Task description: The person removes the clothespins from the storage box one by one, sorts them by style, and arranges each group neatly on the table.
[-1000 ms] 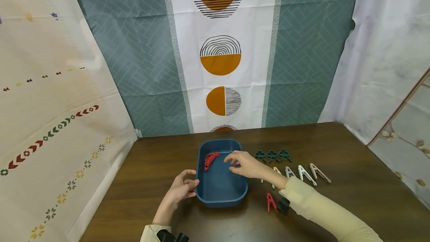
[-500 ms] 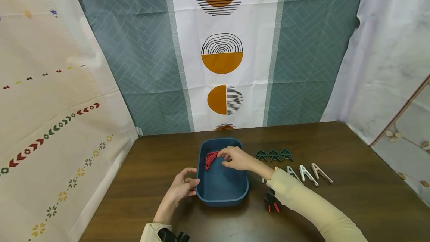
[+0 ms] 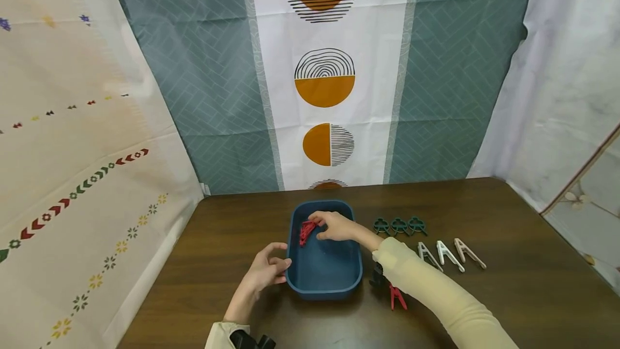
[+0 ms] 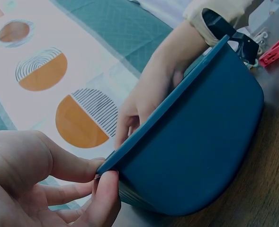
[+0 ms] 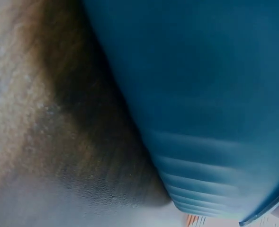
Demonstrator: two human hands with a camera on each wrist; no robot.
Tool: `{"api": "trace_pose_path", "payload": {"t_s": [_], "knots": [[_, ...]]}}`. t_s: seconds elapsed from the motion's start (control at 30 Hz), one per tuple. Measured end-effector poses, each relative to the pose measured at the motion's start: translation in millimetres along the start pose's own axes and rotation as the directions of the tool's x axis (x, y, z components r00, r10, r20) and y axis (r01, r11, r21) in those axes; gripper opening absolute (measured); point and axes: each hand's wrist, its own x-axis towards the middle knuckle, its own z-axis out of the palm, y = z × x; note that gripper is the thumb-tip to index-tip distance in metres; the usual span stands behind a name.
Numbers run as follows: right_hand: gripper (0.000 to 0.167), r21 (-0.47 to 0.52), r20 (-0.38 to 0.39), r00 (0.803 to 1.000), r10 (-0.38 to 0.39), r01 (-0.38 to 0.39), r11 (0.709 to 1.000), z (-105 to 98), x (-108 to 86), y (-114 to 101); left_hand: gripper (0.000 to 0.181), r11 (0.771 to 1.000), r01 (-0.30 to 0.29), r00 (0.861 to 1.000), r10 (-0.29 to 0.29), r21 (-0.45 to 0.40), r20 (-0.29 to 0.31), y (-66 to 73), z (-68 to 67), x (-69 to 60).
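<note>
Now the blue bin [image 3: 326, 271] is being steadied on the counter [image 3: 242, 220], its rim pinched in the fingers of the left hand [image 3: 265, 269]. Inside, towards the bin's left wall, the red clips [image 3: 306, 233] are met by the right hand [image 3: 336, 227]: its bent fingers are held right at the little pile, though whether anything is gripped cannot be told, as no fingers are shown in the right wrist view. Past the bin's right side, three green clips [image 3: 399, 221] are lined up, three pale clips [image 3: 439, 245] are set out nearer the person, and a lone red clip [image 3: 394, 291] is seen just beside the sleeve [image 3: 431, 290]. So the step in hand is best read as red clips being picked from the bin. By that reading, one clip needs to be pinched cleanly, freed from its neighbours, lifted over the rim and laid beside the lone one.
</note>
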Motion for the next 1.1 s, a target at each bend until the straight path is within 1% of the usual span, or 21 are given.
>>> {"api": "trace_pose_path", "payload": {"t_s": [0.07,0.13,0.3,0.37,0.43,0.5,0.6,0.7,0.77,0.9,0.97,1.1], "knots": [[0.056,-0.018,0.03,0.999,0.017,-0.016,1.0,0.6,0.2,-0.5,0.041,1.0,0.004,1.0,-0.004,0.001,-0.001,-0.4,0.0,0.3],[0.058,-0.023,0.042,0.999,0.022,-0.021,1.0,1.1,0.1,-1.2,0.041,1.0,0.007,1.0,-0.007,0.001,-0.002,-0.5,-0.1,0.5],[0.052,-0.004,0.019,1.0,0.021,-0.021,1.0,2.3,-0.3,-2.0,0.042,1.0,0.013,1.0,-0.013,0.005,-0.004,0.3,-0.4,-0.5],[0.05,-0.01,0.025,0.999,0.021,-0.021,1.0,2.5,-0.7,-2.3,0.042,1.0,0.018,1.0,-0.018,0.007,-0.006,0.6,-0.5,-0.7],[0.05,-0.016,0.051,0.999,0.009,-0.008,1.0,2.7,-0.8,-2.4,0.042,1.0,0.022,1.0,-0.022,0.005,-0.006,0.4,-0.5,-0.2],[0.051,-0.004,0.098,0.995,-0.01,0.01,1.0,3.0,-0.9,-2.8,0.042,1.0,0.027,1.0,-0.027,0.002,-0.005,-0.6,-0.6,0.9],[0.054,0.039,0.167,0.985,-0.042,0.036,0.999,3.3,-1.7,-3.7,0.041,0.999,0.033,0.999,-0.033,-0.004,-0.002,-2.7,-0.9,2.6],[0.057,0.077,0.216,0.975,-0.051,0.035,0.996,2.8,-2.8,-4.6,0.042,0.999,0.036,0.999,-0.036,-0.002,-0.001,-3.3,-1.1,3.3],[0.055,0.064,0.226,0.973,-0.046,0.032,0.997,2.7,-3.4,-4.8,0.042,0.999,0.036,0.999,-0.036,0.0,-0.001,-3.2,-1.4,3.2],[0.047,-0.019,0.233,0.972,-0.042,0.048,0.999,3.4,-3.4,-4.2,0.042,0.999,0.037,0.999,-0.037,0.0,0.003,-2.0,-1.7,2.3],[0.045,-0.043,0.239,0.97,-0.048,0.06,0.997,4.0,-3.5,-4.4,0.042,0.999,0.038,0.999,-0.038,-0.005,0.006,-1.2,-1.7,1.7],[0.047,-0.069,0.259,0.965,-0.038,0.057,0.996,4.9,-4.4,-6.2,0.043,0.999,0.039,0.999,-0.039,-0.006,0.014,-1.3,-1.9,1.1]]}}
